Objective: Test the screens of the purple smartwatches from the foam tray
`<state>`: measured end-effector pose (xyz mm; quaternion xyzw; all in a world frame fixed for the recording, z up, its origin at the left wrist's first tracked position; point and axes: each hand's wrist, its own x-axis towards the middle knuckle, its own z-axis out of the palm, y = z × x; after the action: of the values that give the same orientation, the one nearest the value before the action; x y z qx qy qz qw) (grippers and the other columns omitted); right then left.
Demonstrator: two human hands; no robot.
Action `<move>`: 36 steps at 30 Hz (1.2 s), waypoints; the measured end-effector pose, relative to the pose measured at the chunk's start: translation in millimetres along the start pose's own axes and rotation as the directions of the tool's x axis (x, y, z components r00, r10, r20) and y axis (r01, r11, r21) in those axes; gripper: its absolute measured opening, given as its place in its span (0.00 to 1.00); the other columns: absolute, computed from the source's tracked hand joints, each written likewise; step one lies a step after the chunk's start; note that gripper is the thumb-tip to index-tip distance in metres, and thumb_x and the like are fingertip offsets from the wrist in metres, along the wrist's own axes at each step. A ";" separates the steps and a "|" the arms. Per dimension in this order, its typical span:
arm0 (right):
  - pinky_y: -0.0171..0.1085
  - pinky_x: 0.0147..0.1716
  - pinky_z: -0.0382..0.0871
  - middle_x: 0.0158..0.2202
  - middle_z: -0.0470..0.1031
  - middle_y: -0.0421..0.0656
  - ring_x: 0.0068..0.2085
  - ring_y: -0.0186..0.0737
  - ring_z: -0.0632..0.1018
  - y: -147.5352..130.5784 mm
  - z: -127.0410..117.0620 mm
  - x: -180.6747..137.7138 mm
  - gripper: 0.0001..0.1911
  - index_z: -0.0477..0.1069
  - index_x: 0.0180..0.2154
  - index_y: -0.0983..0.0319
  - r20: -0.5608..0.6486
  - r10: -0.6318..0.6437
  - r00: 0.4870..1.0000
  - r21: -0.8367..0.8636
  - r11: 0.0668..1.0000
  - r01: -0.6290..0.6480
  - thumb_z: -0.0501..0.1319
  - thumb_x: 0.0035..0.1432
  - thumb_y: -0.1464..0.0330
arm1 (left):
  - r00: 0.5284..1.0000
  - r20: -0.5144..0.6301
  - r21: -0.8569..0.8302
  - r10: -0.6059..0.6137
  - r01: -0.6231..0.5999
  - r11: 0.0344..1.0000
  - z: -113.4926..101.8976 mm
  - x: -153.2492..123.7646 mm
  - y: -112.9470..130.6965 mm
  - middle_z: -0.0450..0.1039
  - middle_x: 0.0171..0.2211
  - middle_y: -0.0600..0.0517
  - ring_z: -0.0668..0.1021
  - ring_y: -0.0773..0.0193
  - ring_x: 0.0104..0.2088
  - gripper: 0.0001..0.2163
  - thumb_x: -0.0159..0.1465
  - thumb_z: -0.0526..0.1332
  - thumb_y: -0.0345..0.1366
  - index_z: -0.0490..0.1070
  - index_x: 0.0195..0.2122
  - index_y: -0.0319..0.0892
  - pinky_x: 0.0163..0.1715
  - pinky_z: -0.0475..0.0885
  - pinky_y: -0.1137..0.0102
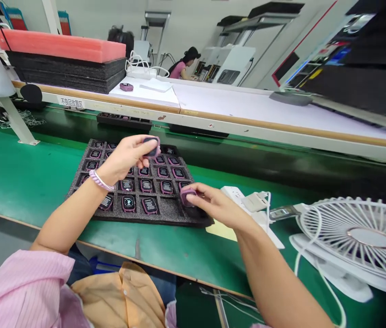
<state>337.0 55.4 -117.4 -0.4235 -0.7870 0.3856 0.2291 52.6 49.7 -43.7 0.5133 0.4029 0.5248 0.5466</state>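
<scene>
Green matting covers the long tabletop [15,173], which runs from nine o'clock to three o'clock across the view. A white fan [360,237] lies tilted back on it at four o'clock, its grille facing up and its cord trailing toward the near edge. A black foam tray [145,217] sits at the centre, its pockets holding rows of purple-rimmed watch cases [146,185] with dark faces up; the pockets along its right edge look unfilled.

The left hand [128,157] is raised over the tray's far half, at about eleven o'clock of the tray's middle. Its fingers [143,159] are pressed together against the thumb, pinching a purple case [152,146] clear of the foam. The right hand [213,205] reaches in from five o'clock to the tray's near right corner. Its fingers [201,189] pinch a second purple case [188,196] low over that corner; whether it touches the foam cannot be told.

A white power strip [234,193] lies just beside the tray at three o'clock, partly behind the right hand, with a small pale adapter [254,201] on it. A pink beaded bracelet [100,181] circles the left wrist
</scene>
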 end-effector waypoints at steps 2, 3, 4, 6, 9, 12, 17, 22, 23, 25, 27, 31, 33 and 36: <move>0.39 0.32 0.72 0.43 0.81 0.49 0.33 0.43 0.79 -13.5 8.5 18.2 0.24 0.71 0.46 0.60 -0.017 0.017 1.000 0.319 0.948 -0.010 0.69 0.63 0.48 | 0.995 -0.095 -0.016 0.024 -0.025 1.000 -9.0 5.3 8.7 0.73 0.30 0.53 0.67 0.76 0.20 0.05 0.70 0.65 0.34 0.71 0.38 0.39 0.17 0.58 0.79; 0.37 0.30 0.71 0.43 0.82 0.48 0.30 0.40 0.78 -21.3 13.6 29.5 0.27 0.69 0.46 0.60 0.003 0.019 1.000 0.464 0.886 -0.018 0.72 0.60 0.47 | 0.992 -0.119 -0.010 0.031 -0.032 0.999 -11.3 7.3 11.3 0.70 0.29 0.55 0.66 0.76 0.20 0.04 0.69 0.65 0.32 0.70 0.38 0.40 0.18 0.57 0.79; 0.36 0.30 0.71 0.43 0.82 0.48 0.29 0.37 0.77 -29.8 18.5 41.8 0.29 0.68 0.46 0.60 0.026 0.012 1.000 0.577 0.817 -0.025 0.75 0.58 0.48 | 0.989 -0.140 0.009 0.047 -0.046 0.999 -12.3 8.9 13.0 0.68 0.28 0.56 0.65 0.75 0.21 0.05 0.68 0.65 0.30 0.69 0.39 0.40 0.18 0.57 0.78; 0.35 0.29 0.71 0.42 0.82 0.47 0.28 0.36 0.77 -48.9 26.2 66.0 0.32 0.70 0.49 0.60 0.034 -0.011 0.999 0.722 0.691 -0.017 0.79 0.53 0.51 | 0.978 -0.176 0.088 0.115 -0.101 0.991 -11.9 10.9 14.7 0.67 0.29 0.57 0.66 0.74 0.23 0.09 0.64 0.66 0.28 0.67 0.42 0.41 0.21 0.61 0.77; 0.37 0.34 0.78 0.42 0.82 0.45 0.33 0.38 0.81 -78.9 29.4 91.1 0.33 0.72 0.55 0.59 -0.018 -0.075 0.997 0.836 0.547 0.056 0.79 0.53 0.57 | 0.942 -0.180 0.241 0.284 -0.238 0.941 -10.6 11.6 15.5 0.71 0.37 0.53 0.74 0.69 0.33 0.10 0.63 0.65 0.29 0.67 0.44 0.41 0.35 0.72 0.73; 0.39 0.42 0.81 0.46 0.81 0.42 0.40 0.40 0.84 -100.4 28.4 96.7 0.31 0.72 0.59 0.56 -0.095 -0.163 0.982 0.839 0.518 0.167 0.76 0.57 0.62 | 0.888 -0.149 0.381 0.435 -0.355 0.854 -12.9 10.4 14.7 0.74 0.45 0.49 0.76 0.63 0.45 0.12 0.62 0.64 0.31 0.67 0.46 0.40 0.50 0.73 0.66; 0.39 0.39 0.81 0.43 0.78 0.38 0.34 0.36 0.81 -106.4 32.3 91.2 0.31 0.73 0.58 0.53 -0.137 -0.248 0.959 0.791 0.556 0.256 0.78 0.56 0.59 | 0.853 -0.103 0.522 0.511 -0.391 0.758 -17.7 7.6 11.1 0.74 0.46 0.49 0.77 0.59 0.48 0.14 0.61 0.63 0.34 0.67 0.49 0.42 0.50 0.73 0.65; 0.39 0.36 0.80 0.42 0.75 0.37 0.32 0.35 0.78 -100.6 34.3 92.5 0.28 0.74 0.55 0.52 -0.188 -0.236 0.953 0.777 0.558 0.291 0.78 0.55 0.60 | 0.843 -0.104 0.530 0.527 -0.401 0.747 -17.5 10.0 8.6 0.77 0.49 0.48 0.78 0.59 0.49 0.16 0.61 0.65 0.34 0.69 0.51 0.42 0.51 0.73 0.65; 0.39 0.37 0.80 0.42 0.75 0.37 0.32 0.35 0.77 -100.2 34.1 93.1 0.29 0.74 0.56 0.52 -0.186 -0.233 0.955 0.786 0.547 0.286 0.78 0.55 0.60 | 0.846 -0.103 0.519 0.523 -0.403 0.754 -17.5 10.8 8.3 0.77 0.49 0.47 0.78 0.59 0.49 0.17 0.61 0.65 0.33 0.70 0.52 0.42 0.52 0.73 0.65; 0.38 0.38 0.80 0.42 0.75 0.37 0.33 0.34 0.77 -100.4 34.0 94.2 0.30 0.74 0.56 0.51 -0.166 -0.229 0.959 0.815 0.516 0.264 0.79 0.54 0.60 | 0.850 -0.104 0.493 0.517 -0.407 0.769 -17.5 12.2 7.6 0.77 0.51 0.46 0.79 0.59 0.50 0.19 0.61 0.65 0.33 0.70 0.54 0.41 0.52 0.74 0.66; 0.37 0.38 0.79 0.41 0.75 0.36 0.33 0.34 0.77 -101.3 34.4 95.0 0.30 0.74 0.56 0.50 -0.147 -0.231 0.962 0.840 0.484 0.245 0.79 0.54 0.61 | 0.845 -0.111 0.477 0.523 -0.416 0.774 -17.5 12.8 7.1 0.77 0.52 0.45 0.79 0.58 0.50 0.20 0.61 0.65 0.33 0.70 0.55 0.40 0.52 0.75 0.65; 0.35 0.35 0.77 0.41 0.75 0.36 0.33 0.34 0.76 -103.6 35.2 94.8 0.28 0.76 0.55 0.48 -0.131 -0.253 0.959 0.869 0.436 0.234 0.78 0.55 0.64 | 0.835 -0.121 0.488 0.536 -0.420 0.765 -16.5 11.7 6.4 0.78 0.52 0.45 0.80 0.57 0.51 0.21 0.62 0.65 0.33 0.70 0.57 0.40 0.53 0.76 0.64; 0.34 0.34 0.75 0.41 0.74 0.36 0.32 0.33 0.74 -104.1 35.2 94.2 0.26 0.76 0.54 0.48 -0.137 -0.261 0.956 0.872 0.425 0.242 0.78 0.55 0.65 | 0.838 -0.124 0.503 0.531 -0.408 0.762 -15.6 10.7 6.4 0.78 0.52 0.45 0.80 0.57 0.51 0.22 0.62 0.65 0.34 0.70 0.58 0.40 0.52 0.77 0.65; 0.35 0.31 0.74 0.42 0.74 0.36 0.30 0.33 0.72 -103.7 34.9 93.4 0.24 0.75 0.55 0.48 -0.169 -0.251 0.953 0.852 0.449 0.269 0.74 0.58 0.65 | 0.833 -0.125 0.522 0.539 -0.406 0.750 -14.5 9.7 6.3 0.78 0.50 0.46 0.80 0.58 0.49 0.22 0.62 0.65 0.35 0.71 0.58 0.40 0.50 0.77 0.65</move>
<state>212.1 84.0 -52.0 -0.1288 -0.5389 0.6845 0.4738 38.6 60.8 -38.7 0.6409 0.4441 0.5960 0.1920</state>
